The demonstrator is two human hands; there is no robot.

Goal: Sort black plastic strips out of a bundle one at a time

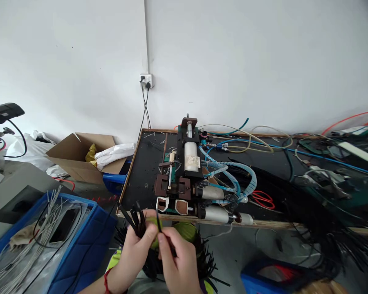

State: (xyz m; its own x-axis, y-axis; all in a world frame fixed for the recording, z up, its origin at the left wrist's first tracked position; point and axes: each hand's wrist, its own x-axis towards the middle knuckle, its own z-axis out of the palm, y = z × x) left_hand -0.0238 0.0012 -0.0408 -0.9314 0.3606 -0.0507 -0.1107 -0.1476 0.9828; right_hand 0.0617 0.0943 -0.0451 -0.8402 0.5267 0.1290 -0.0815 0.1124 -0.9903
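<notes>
My left hand [139, 247], with a red cord at the wrist, is closed around several black cables [130, 218] whose ends stick up past the fingers. Close beside it, my right hand [178, 259] pinches a single black cable [158, 221] between thumb and forefinger. Something yellow-green shows between the hands, partly hidden. Below them a larger bunch of black cables [207, 259] spreads over my lap. Just beyond my hands, at the bench's front edge, stands a pneumatic machine [188, 163] with brown jaw blocks [172, 187] and silver cylinders.
A blue crate [95, 222] at left holds pale cables [46, 228] and a phone [63, 225]. Behind it sits an open cardboard box [76, 163]. Light-blue hoses [245, 173] loop right of the machine. A heap of black cables [313, 216] hangs over the bench edge.
</notes>
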